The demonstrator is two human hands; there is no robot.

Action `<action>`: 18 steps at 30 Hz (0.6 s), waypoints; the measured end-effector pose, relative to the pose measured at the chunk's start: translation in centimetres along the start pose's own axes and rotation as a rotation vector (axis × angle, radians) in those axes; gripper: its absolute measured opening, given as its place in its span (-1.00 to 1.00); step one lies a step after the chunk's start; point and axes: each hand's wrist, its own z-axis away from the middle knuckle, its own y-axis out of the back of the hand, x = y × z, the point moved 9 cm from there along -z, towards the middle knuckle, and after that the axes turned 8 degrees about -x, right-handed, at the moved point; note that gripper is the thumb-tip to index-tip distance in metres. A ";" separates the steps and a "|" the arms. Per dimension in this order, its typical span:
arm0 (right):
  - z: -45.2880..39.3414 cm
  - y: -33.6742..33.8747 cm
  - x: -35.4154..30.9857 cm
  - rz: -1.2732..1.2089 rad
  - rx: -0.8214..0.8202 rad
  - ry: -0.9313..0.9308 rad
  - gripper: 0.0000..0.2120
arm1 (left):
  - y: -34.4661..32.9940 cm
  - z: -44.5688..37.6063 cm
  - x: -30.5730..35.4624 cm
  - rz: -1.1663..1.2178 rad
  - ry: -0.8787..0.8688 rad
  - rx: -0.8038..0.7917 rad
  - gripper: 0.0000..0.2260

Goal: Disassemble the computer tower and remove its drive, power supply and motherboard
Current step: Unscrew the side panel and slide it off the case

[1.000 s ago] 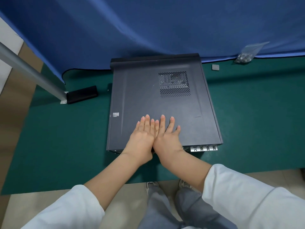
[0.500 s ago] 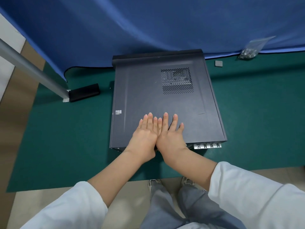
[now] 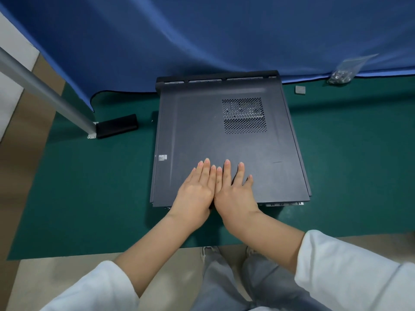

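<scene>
A dark grey computer tower (image 3: 278,140) lies on its side on the green mat, its side panel (image 3: 195,126) facing up with a perforated vent (image 3: 244,115) on the far right. My left hand (image 3: 195,189) and my right hand (image 3: 233,189) press flat on the near part of the panel, side by side, with straight fingers that touch each other. At the far edge a narrow strip of the chassis frame (image 3: 215,80) shows beyond the panel. The drive, power supply and motherboard are hidden inside.
The green mat (image 3: 359,164) covers the table, and a blue cloth (image 3: 202,37) hangs behind it. A clear bag of screws (image 3: 341,74) and a small grey square (image 3: 300,89) lie at the far right. A grey pole (image 3: 45,90) with a black foot (image 3: 116,126) stands left.
With both hands flat on it, the side panel has slid a little toward me, and a strip of the chassis now shows at its far edge. The camera has shifted slightly.
</scene>
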 end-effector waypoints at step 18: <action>0.4 2.5 -0.9 -0.158 -0.108 0.043 0.03 | 2.7 2.9 -10.2 0.835 0.248 0.154 -0.25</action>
